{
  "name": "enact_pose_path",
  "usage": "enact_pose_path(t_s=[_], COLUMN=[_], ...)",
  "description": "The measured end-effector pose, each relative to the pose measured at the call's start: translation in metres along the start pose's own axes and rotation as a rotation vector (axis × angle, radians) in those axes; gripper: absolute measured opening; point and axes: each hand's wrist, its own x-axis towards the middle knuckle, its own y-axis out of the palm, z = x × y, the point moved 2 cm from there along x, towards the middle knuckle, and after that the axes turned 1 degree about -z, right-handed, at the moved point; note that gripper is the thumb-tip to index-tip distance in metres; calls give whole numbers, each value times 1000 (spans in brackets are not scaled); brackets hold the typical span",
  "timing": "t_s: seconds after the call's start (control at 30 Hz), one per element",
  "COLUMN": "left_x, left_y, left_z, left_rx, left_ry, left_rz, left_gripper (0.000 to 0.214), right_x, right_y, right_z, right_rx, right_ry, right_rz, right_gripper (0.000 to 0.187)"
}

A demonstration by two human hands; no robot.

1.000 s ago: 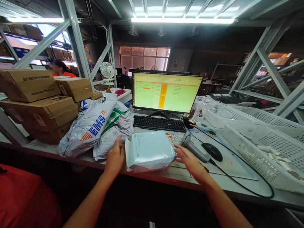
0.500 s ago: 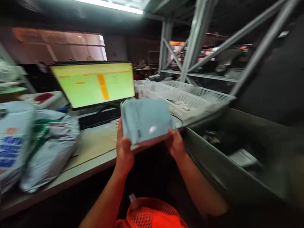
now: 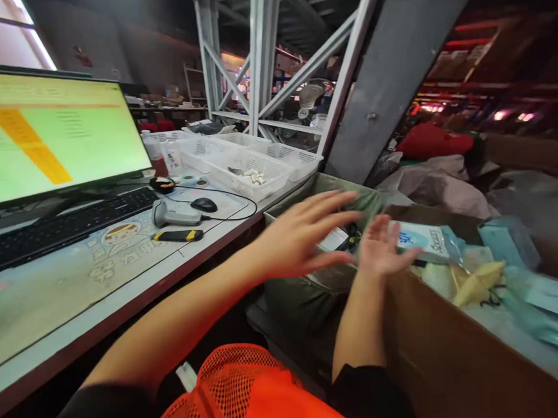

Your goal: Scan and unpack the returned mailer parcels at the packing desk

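My left hand (image 3: pixel 307 235) reaches across to the right with its fingers spread and nothing in it. Beside it, my right hand (image 3: pixel 383 248) is turned palm up, fingers apart, and also holds nothing. Both hover near a large cardboard box (image 3: pixel 442 343) filled with packages. Just past my right fingers lies a white and light-blue packet (image 3: pixel 424 240) with blue handwriting. A yellow bag (image 3: pixel 478 282) and a light-blue package (image 3: pixel 509 240) are farther right in the box. Behind my left hand is a green cloth-lined bin (image 3: pixel 347 191), partly hidden.
On the desk at left stand a monitor (image 3: pixel 97 133) and a keyboard (image 3: pixel 78 225). A barcode scanner (image 3: pixel 173 214), a mouse (image 3: pixel 204 204) and a yellow-black box cutter (image 3: pixel 177 236) lie nearby. White plastic baskets (image 3: pixel 250 173) sit behind them. A grey metal post (image 3: pixel 393 77) rises behind the bin.
My view has swung right. Both hands have let go of the light-blue package they held over the desk edge and have moved to the bin and the cardboard box.
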Motion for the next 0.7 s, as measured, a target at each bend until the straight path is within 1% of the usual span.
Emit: enact_pose_path(t_s=[0.03, 0.07, 0.1, 0.13, 0.17, 0.2, 0.23, 0.27, 0.3, 0.33, 0.4, 0.43, 0.53, 0.6, 0.67, 0.7], left_x=[-42, -87, -134, -182, -230, -275, -316, -352, -383, -407, -441, -454, -482, -492, -492, -489], left_y=[-1, -5, -14, -26, -42, -59, -78, -96, -112, -125, -143, -148, -155, -153, -151, -152], left_z=[18, 35, 48, 58, 61, 59, 51, 36, 16, -6, -52, -73, -122, -144, -154, -155], left_rx=[-58, -74, -52, -6, 51, 120, 190, 276, 349, 419, 554, 608, 714, 771, 839, 878], left_ry=[-108, -245, -392, -545, -681, -820, -962, -1081, -1183, -1269, -1434, -1513, -1701, -1759, -1769, -1753], left_rz=[-42, -55, -72, -100, -130, -151, -149, -167, -203, -250, -395, -485, -748, -850, -869, -859], left_gripper=[47, 47, 44, 41, 37, 37, 37, 37, 37, 37, 38, 37, 37, 37, 37, 36], right_x=[-8, -14, -20, -24, -27, -32, -36, -42, -47, -51, -50, -45, -32, -32, -36, -39], right_y=[14, 34, 58, 85, 111, 134, 154, 170, 183, 195, 222, 241, 317, 366, 404, 420], right_z=[-9, -17, -21, -22, -21, -18, -14, -9, -5, -2, -5, -10, -24, -30, -36, -41], right_rx=[159, 345, 489, 589, 640, 658, 650, 619, 570, 507, 345, 263, 44, -135, -294, -349], right_ry=[53, 127, 209, 278, 330, 361, 372, 366, 349, 319, 240, 193, 35, -107, -256, -330], right_rz=[-72, -106, -78, -16, 76, 171, 262, 346, 419, 483, 559, 588, 720, 812, 888, 926], right_gripper=[92, 85, 76, 68, 63, 60, 59, 59, 59, 58, 57, 55, 45, 37, 35, 37])
